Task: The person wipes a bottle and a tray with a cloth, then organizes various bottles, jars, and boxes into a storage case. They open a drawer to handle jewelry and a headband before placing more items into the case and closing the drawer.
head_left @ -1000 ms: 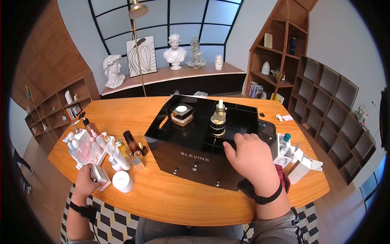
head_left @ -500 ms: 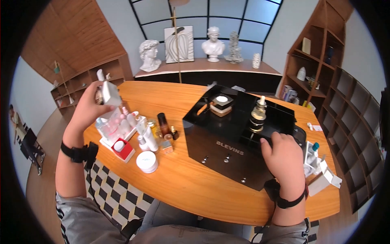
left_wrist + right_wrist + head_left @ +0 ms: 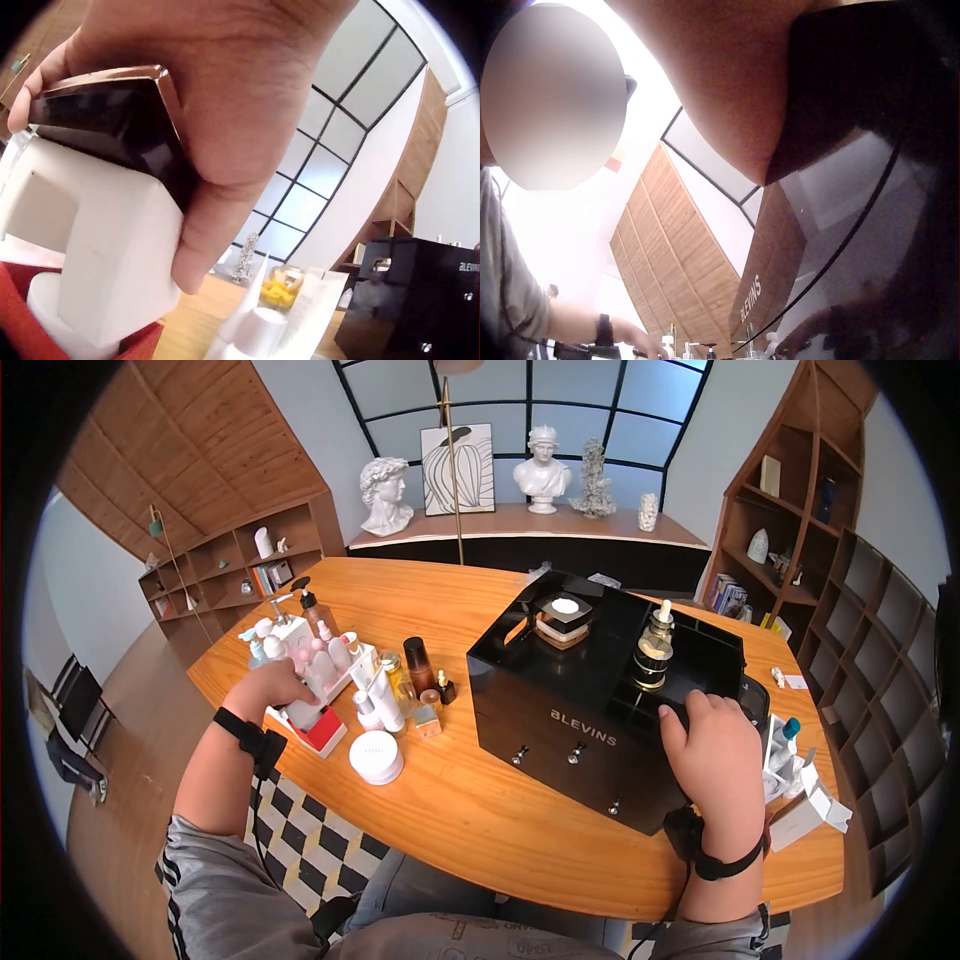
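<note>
In the left wrist view my left hand (image 3: 225, 97) grips a white block-shaped piece (image 3: 124, 262) together with a dark square item with a copper-coloured edge (image 3: 112, 127). Just below them is an open red box (image 3: 22, 315) with a white round-topped item (image 3: 56, 300) inside. The head view has my left hand (image 3: 272, 692) above the red-lined white box (image 3: 325, 733), among pink and white bottles. My right hand (image 3: 715, 755) rests on the front right edge of the black BLEVINS box (image 3: 540, 705), fingertips partly hidden over the rim.
A white jar (image 3: 376, 758), white tubes (image 3: 385, 700) and a brown bottle (image 3: 418, 665) stand between the left hand and the black box. On the black box sit a square jar (image 3: 564, 618) and a dropper bottle (image 3: 655, 650). An open white carton (image 3: 800, 815) lies at the right.
My left hand lifted a white piece from near the red-lined box, raised it over the bottles, then came back down above that box. My right hand stays on the black box; the head view shifted.
</note>
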The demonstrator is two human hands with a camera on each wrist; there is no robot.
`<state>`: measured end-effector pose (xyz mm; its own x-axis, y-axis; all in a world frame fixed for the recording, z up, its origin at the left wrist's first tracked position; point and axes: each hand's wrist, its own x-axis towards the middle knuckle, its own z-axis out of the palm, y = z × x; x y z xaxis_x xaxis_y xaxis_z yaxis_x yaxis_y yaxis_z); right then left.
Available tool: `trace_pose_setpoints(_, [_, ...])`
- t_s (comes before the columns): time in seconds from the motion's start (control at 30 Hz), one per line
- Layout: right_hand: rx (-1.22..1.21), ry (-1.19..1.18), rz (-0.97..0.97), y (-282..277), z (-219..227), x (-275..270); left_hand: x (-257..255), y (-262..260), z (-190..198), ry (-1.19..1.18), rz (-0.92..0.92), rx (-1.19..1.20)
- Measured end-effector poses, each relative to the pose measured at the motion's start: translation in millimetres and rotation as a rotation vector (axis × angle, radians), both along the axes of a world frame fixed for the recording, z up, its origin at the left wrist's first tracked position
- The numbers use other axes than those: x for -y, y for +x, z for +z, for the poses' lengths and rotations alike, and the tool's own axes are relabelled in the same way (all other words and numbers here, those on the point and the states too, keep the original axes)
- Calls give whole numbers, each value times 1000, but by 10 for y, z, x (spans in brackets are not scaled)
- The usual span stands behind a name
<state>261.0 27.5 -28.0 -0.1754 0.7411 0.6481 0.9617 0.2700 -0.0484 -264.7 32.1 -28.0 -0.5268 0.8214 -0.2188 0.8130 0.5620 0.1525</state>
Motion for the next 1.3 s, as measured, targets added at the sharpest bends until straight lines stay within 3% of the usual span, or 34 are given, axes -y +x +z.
trace_pose_setpoints(0.13, [-4,-6,-7,-4,-6,-4,-67,-108,-233,32,-50,-38])
trace_pose_setpoints(0.23, [1,-8,-14,-8,0,5,-108,-221,-256,-19,-47,53])
trace_pose_setpoints(0.53, [9,0,-20,-24,8,10,-28,-22,-209,-3,-93,-117])
trace_pose_setpoints(0.63, [-9,-15,-16,-33,18,14,-9,7,-210,-7,-69,-40])
trace_pose_setpoints(0.83, [-3,1,-11,-40,14,6,0,-67,-577,23,-78,-7])
trace_pose_setpoints(1.03, [-17,6,-3,-23,4,5,116,23,-738,165,-91,-160])
trace_pose_setpoints(1.3, [-16,6,2,-9,-3,10,381,-36,-874,569,-119,31])
